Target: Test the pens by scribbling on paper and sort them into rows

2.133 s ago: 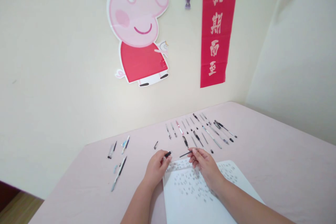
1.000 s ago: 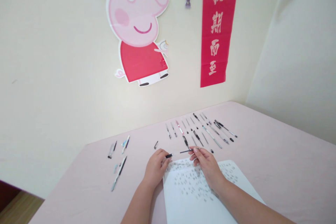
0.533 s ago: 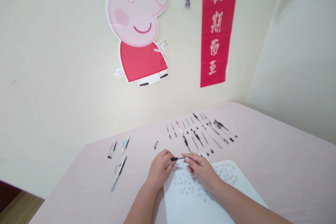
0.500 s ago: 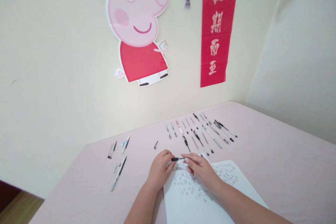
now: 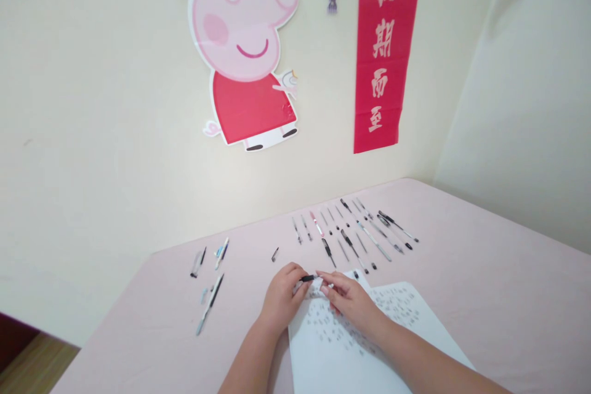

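Observation:
My left hand [image 5: 284, 292] is closed around a pen with a black grip [image 5: 307, 278], held level above the top of the written paper [image 5: 337, 332]. My right hand [image 5: 348, 298] has its fingertips pinched at the pen's right end, and they hide that end. A small black pen end piece [image 5: 356, 274] lies at the paper's top edge, just beyond my right hand. Past my left hand, a loose black pen cap [image 5: 275, 254] rests on the pink table [image 5: 138, 332].
Pens, refills and caps, such as a pink pen [image 5: 317, 223] and a light blue pen [image 5: 373, 240], lie in rows behind the paper. At the left are a black and white pen [image 5: 210, 305] and several pen parts. Behind the table rises a wall [image 5: 115, 135].
My right fingers have shifted slightly left along the pen, covering the thin end that showed beyond them. My left hand keeps its hold. The view has shifted very slightly.

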A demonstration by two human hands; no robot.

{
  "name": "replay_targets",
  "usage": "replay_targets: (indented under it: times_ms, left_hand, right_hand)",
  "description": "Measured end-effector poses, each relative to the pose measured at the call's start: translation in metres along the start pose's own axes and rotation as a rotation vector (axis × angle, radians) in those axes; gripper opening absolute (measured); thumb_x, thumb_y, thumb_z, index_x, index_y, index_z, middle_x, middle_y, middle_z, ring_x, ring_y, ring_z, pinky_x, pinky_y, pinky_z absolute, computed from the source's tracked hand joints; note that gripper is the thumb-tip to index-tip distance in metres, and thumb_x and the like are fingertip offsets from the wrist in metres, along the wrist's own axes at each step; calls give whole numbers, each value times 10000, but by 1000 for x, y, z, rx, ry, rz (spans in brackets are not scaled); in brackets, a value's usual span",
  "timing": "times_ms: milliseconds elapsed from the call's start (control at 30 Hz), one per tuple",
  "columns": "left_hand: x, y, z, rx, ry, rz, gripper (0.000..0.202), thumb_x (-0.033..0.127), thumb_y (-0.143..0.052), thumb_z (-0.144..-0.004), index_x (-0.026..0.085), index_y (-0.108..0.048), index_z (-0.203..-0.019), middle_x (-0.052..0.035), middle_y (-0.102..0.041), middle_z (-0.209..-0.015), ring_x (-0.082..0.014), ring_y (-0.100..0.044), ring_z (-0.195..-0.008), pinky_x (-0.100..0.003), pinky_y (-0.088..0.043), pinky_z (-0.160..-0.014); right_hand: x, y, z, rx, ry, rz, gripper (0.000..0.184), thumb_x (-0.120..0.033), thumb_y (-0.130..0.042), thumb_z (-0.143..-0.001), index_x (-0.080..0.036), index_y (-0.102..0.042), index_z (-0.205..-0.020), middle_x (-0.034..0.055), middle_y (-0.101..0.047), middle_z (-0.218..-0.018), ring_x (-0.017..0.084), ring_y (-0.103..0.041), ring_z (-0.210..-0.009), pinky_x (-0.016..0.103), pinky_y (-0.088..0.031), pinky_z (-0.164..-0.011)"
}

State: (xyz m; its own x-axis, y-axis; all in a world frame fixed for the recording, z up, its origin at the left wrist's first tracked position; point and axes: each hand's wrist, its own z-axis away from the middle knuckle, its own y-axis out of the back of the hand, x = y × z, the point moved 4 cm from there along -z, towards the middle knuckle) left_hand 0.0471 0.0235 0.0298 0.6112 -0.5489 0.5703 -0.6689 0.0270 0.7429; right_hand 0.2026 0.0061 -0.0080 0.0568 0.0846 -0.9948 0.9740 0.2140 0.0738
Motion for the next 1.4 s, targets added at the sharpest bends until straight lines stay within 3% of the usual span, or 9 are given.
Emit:
replay_targets:
  times_ms: [267, 467, 733, 1000, 1267, 1400]
  left_hand:
    - [-41, 19, 3, 156, 246, -102, 160, 133, -467, -774, 187, -601, -843, -44, -588, -874, -181, -572, -836, -319, -452, -768]
    - [-59, 21, 6, 139, 340, -172, 152, 180, -474, -796, 169, -613, -855, -53, -582, -887, -188, -570, -867, -319, -436, -805]
    - [-56, 16, 6, 73, 371, -232, 122, 169, -472, -815, 174, -590, -786, -46, -564, -874, -161, -565, -818, -276, -416, -764]
    - [-47, 18, 0, 204, 383, -125, 144, 222, -456, -816, 185, -589, -852, -44, -618, -828, -190, -580, -811, -303, -431, -734]
    - [-29, 16, -6, 251, 283, 31, 138, 217, -480, -790, 183, -607, -830, -28, -639, -777, -174, -596, -716, -291, -443, -648]
    - [-17, 13, -10, 234, 166, 48, 159, 223, -472, -806, 183, -619, -853, -42, -638, -811, -174, -594, -763, -297, -453, -685]
  right_hand:
    - [-1, 0, 2, 38, -40, -81, 469, -413, -619, -734, -198, -625, -1150, 22, -548, -840, 55, -449, -482, 206, -392, -429]
    - [2, 0, 1, 54, -37, -96, 442, -401, -619, -729, -196, -641, -1120, 22, -550, -827, 55, -448, -471, 211, -387, -429]
    - [2, 0, 1, 49, -43, -84, 446, -409, -621, -735, -199, -634, -1128, 27, -546, -844, 60, -464, -486, 214, -393, -435]
    - [-2, -1, 2, 45, -54, -90, 461, -433, -620, -730, -190, -634, -1122, 21, -544, -838, 53, -453, -475, 213, -395, -436]
    - [-4, 0, 1, 53, -31, -69, 433, -426, -628, -731, -195, -648, -1098, 23, -558, -829, 58, -462, -462, 222, -399, -436]
    - [-4, 0, 1, 67, -34, -75, 438, -434, -623, -735, -185, -645, -1095, 29, -568, -826, 63, -467, -461, 224, -407, -429]
